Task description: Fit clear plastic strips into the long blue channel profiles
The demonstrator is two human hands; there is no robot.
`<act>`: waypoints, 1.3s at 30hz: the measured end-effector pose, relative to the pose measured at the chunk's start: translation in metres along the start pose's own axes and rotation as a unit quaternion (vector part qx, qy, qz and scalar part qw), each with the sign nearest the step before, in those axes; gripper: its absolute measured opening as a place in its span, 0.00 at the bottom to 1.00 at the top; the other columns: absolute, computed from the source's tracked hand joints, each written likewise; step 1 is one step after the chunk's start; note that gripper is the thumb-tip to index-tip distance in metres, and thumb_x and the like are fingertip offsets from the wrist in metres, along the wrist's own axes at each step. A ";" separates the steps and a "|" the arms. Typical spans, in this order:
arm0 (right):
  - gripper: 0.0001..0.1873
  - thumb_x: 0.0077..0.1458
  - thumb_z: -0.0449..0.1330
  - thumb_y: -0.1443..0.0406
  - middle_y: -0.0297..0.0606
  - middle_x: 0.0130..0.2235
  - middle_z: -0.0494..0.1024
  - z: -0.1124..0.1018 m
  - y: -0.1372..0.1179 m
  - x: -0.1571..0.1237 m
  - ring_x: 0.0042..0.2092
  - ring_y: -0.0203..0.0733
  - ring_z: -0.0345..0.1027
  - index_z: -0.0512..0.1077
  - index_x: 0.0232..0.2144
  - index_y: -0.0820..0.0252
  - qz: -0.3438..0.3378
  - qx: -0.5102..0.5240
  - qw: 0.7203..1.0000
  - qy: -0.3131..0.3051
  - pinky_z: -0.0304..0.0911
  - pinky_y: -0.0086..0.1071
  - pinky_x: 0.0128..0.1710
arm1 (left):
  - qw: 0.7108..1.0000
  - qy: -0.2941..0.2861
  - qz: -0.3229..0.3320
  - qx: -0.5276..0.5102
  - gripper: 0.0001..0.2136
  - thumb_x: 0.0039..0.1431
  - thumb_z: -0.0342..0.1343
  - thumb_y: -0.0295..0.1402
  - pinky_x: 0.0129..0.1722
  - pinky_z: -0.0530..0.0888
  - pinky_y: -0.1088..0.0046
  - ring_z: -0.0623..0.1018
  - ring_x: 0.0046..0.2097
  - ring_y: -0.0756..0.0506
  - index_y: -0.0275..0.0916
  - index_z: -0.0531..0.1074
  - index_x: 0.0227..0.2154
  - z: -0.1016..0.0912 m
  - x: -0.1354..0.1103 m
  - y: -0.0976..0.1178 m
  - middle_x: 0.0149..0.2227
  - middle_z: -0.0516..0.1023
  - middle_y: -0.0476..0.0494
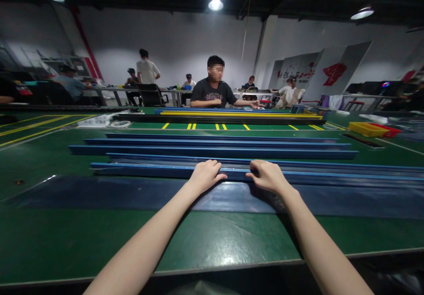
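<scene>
Both my arms reach forward over a green table [198, 237]. My left hand [206, 175] and my right hand [266, 175] are closed, fingers curled over the near edge of a long blue strip [139, 169], the nearest of several blue strips lying side by side across the table. A dark blue sheet [99, 192] lies flat just in front of the strips, under my wrists.
A person in a dark T-shirt [213, 92] sits across the table behind yellow and blue strips [238, 114]. A yellow tray [366, 129] and a red one lie at the right. Other people work at tables in the background.
</scene>
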State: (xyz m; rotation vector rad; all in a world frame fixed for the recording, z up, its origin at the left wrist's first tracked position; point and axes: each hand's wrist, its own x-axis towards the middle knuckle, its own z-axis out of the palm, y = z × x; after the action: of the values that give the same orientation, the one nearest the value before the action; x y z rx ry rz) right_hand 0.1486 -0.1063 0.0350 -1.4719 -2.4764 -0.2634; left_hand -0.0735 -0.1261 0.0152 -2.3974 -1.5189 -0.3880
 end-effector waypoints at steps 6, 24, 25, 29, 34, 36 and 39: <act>0.12 0.53 0.51 0.56 0.38 0.35 0.75 -0.002 -0.004 -0.002 0.37 0.40 0.67 0.67 0.31 0.58 -0.027 -0.001 1.000 -0.005 0.51 0.28 0.31 | 1.000 -0.004 0.001 -0.004 0.15 0.56 0.49 0.46 0.35 0.67 0.72 0.73 0.40 0.45 0.38 0.68 0.32 0.001 0.001 -0.002 0.36 0.74 0.45; 0.23 0.57 0.44 0.50 0.39 0.32 0.76 0.002 -0.012 0.009 0.35 0.40 0.68 0.70 0.28 0.59 -0.054 -0.002 0.998 -0.033 0.51 0.28 0.30 | 0.995 -0.082 0.034 -0.040 0.16 0.55 0.50 0.46 0.37 0.68 0.72 0.73 0.41 0.44 0.39 0.66 0.37 -0.009 0.010 -0.014 0.39 0.72 0.44; 0.23 0.57 0.43 0.50 0.38 0.31 0.76 0.000 -0.012 0.012 0.34 0.40 0.68 0.69 0.27 0.59 -0.050 0.001 0.998 -0.035 0.50 0.28 0.29 | 0.995 -0.080 0.039 -0.036 0.16 0.55 0.50 0.47 0.37 0.68 0.72 0.73 0.41 0.44 0.39 0.66 0.37 -0.008 0.010 -0.014 0.39 0.72 0.44; 0.24 0.57 0.43 0.50 0.38 0.30 0.76 -0.007 -0.010 0.023 0.32 0.39 0.68 0.70 0.26 0.58 -0.033 0.004 0.999 -0.041 0.48 0.28 0.27 | 0.996 -0.059 0.064 -0.025 0.16 0.55 0.49 0.46 0.37 0.68 0.71 0.72 0.41 0.44 0.38 0.66 0.37 -0.006 0.009 -0.016 0.39 0.72 0.44; 0.27 0.57 0.41 0.48 0.38 0.28 0.76 -0.010 -0.011 0.034 0.29 0.38 0.67 0.71 0.25 0.58 -0.036 0.009 0.996 -0.084 0.46 0.28 0.24 | 0.994 -0.062 0.069 -0.051 0.13 0.59 0.46 0.44 0.36 0.67 0.74 0.72 0.40 0.47 0.40 0.66 0.35 -0.008 0.005 -0.022 0.37 0.72 0.47; 0.28 0.57 0.41 0.48 0.38 0.28 0.76 -0.009 -0.013 0.039 0.29 0.38 0.67 0.72 0.25 0.58 -0.038 0.011 0.994 -0.099 0.47 0.28 0.24 | 0.995 -0.058 0.069 -0.042 0.13 0.58 0.47 0.44 0.36 0.67 0.74 0.72 0.40 0.47 0.40 0.67 0.35 -0.009 0.003 -0.024 0.37 0.72 0.47; 0.26 0.57 0.43 0.49 0.38 0.28 0.76 -0.008 -0.017 0.045 0.29 0.38 0.68 0.72 0.27 0.58 -0.036 0.015 0.995 -0.096 0.48 0.27 0.25 | 0.997 -0.038 0.071 -0.010 0.14 0.57 0.49 0.44 0.37 0.66 0.72 0.71 0.41 0.45 0.38 0.68 0.34 -0.006 -0.001 -0.026 0.37 0.72 0.45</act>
State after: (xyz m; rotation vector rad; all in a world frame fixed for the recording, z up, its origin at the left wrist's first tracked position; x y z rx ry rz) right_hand 0.1143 -0.0792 0.0560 -1.4614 -2.6745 -0.0997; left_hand -0.0979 -0.1182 0.0226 -2.5437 -1.3705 -0.2853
